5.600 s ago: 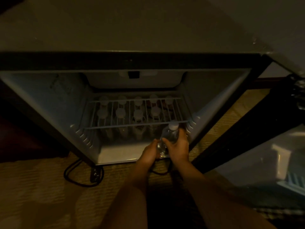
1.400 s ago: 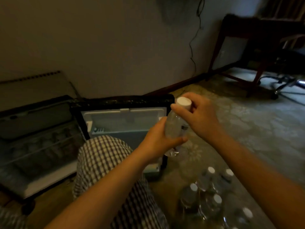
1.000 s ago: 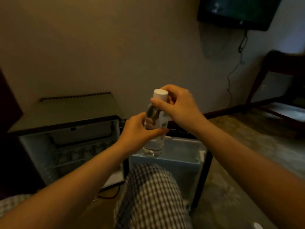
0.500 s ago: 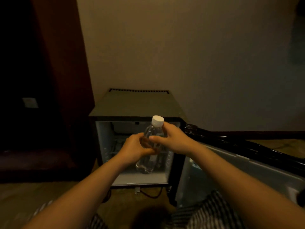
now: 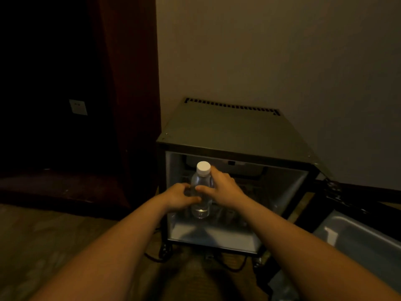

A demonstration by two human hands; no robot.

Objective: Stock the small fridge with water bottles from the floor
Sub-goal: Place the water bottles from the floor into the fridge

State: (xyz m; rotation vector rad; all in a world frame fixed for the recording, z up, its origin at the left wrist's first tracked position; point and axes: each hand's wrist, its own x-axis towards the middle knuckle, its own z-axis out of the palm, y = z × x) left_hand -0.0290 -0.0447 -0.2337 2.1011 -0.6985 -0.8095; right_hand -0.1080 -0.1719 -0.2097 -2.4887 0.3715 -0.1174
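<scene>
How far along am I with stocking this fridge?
Done: the fridge has its door open, and dim shapes inside may be stocked bottles; too dark to count. In hand: left hand and right hand hold one bottle upright before the opening. Left: set it inside; any floor bottles are out of view.

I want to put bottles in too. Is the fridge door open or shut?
Open. The door is swung out right of the fridge, whose inside shows.
</scene>
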